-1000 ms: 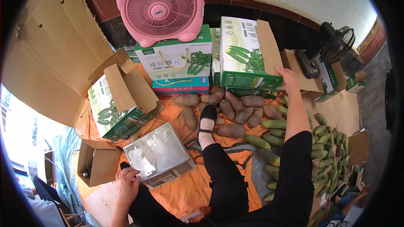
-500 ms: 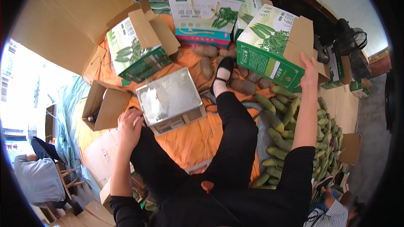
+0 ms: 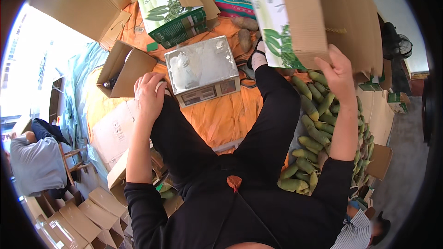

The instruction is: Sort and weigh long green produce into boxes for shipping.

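Observation:
My right hand is closed on the edge of a cardboard carton, white and green outside with radishes printed on it. The carton is lifted and tilted, its brown open side toward the right. My left hand lies over my left knee with its fingers loosely spread; something whitish shows at the thumb, too small to name. Between my legs and the other cartons stands a weighing scale with a scuffed metal top. Below the lifted carton, green radishes lie heaped beside my right leg.
Another printed carton stands open behind the scale, and a small brown box is left of it. Brownish tubers lie on the orange sheet. A black fan is far right. Other people sit at left and lower right.
My right hand has pulled the printed carton up and nearer, turning it so its brown inner side shows. The left hand stays on the knee. The view has shifted, and the pink fan is out of sight.

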`<action>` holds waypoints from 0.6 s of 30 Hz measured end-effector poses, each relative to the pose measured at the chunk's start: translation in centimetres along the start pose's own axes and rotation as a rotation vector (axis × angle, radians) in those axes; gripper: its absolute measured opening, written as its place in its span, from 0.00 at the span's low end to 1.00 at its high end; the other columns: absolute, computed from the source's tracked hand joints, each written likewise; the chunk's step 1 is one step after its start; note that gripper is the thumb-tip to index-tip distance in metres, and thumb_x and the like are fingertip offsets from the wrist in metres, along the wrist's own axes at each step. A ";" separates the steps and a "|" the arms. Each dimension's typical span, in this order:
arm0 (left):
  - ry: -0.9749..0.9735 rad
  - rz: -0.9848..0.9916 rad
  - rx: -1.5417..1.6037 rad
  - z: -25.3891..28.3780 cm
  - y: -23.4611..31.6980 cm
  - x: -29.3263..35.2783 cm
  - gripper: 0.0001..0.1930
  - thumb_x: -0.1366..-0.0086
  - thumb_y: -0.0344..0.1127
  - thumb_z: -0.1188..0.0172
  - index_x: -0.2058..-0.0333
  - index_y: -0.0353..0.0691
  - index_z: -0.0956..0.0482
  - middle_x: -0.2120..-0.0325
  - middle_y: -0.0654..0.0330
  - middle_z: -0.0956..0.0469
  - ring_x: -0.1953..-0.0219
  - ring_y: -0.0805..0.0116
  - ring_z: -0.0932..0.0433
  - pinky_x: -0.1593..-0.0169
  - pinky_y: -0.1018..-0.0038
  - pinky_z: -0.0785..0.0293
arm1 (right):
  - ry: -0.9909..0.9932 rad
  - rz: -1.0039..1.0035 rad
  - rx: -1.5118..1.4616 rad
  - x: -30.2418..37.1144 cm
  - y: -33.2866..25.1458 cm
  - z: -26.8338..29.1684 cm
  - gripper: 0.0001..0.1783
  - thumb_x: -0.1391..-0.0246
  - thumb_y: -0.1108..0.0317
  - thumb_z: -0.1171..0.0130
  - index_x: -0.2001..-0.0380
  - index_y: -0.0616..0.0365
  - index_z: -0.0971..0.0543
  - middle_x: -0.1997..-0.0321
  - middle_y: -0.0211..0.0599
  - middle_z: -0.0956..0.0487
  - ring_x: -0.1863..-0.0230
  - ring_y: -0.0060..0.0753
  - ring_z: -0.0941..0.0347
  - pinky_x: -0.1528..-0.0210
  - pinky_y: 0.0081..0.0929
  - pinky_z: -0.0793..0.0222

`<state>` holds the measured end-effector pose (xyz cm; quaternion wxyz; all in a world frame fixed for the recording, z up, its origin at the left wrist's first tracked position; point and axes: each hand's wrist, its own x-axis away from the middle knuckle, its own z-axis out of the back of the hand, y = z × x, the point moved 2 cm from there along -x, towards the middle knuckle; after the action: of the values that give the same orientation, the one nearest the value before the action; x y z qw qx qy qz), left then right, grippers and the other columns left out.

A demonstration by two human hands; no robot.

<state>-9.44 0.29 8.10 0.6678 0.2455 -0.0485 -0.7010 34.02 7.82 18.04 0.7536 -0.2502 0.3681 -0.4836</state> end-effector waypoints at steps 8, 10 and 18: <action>0.233 -0.048 -0.099 2.0 0.2 0.9 0.28 0.47 0.28 0.38 0.45 0.43 0.30 0.48 0.54 0.31 0.43 0.52 0.35 0.40 0.60 0.39 | -0.258 0.414 0.364 -2.3 -0.1 -10.3 0.07 0.52 0.65 0.41 0.73 0.57 0.24 0.72 0.35 0.28 0.64 0.40 0.29 0.62 0.35 0.38; 0.266 -0.076 -0.104 2.6 0.2 1.3 0.29 0.47 0.28 0.37 0.44 0.44 0.30 0.46 0.55 0.32 0.40 0.52 0.38 0.38 0.59 0.41 | -0.321 0.472 0.365 -2.9 0.3 -13.5 0.04 0.52 0.66 0.42 0.72 0.54 0.23 0.71 0.31 0.27 0.63 0.35 0.28 0.59 0.34 0.40; 0.092 -0.080 -0.193 3.3 1.6 0.7 0.29 0.48 0.31 0.35 0.45 0.44 0.29 0.45 0.57 0.32 0.38 0.52 0.40 0.36 0.57 0.48 | -0.468 0.490 0.550 -3.9 4.7 -21.9 0.02 0.56 0.71 0.42 0.77 0.52 0.24 0.73 0.30 0.28 0.62 0.35 0.30 0.53 0.33 0.40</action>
<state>-9.33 -1.42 11.44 0.6611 0.2140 0.0598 -0.7166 18.12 12.79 2.62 0.9479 -0.0485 0.0934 -0.3008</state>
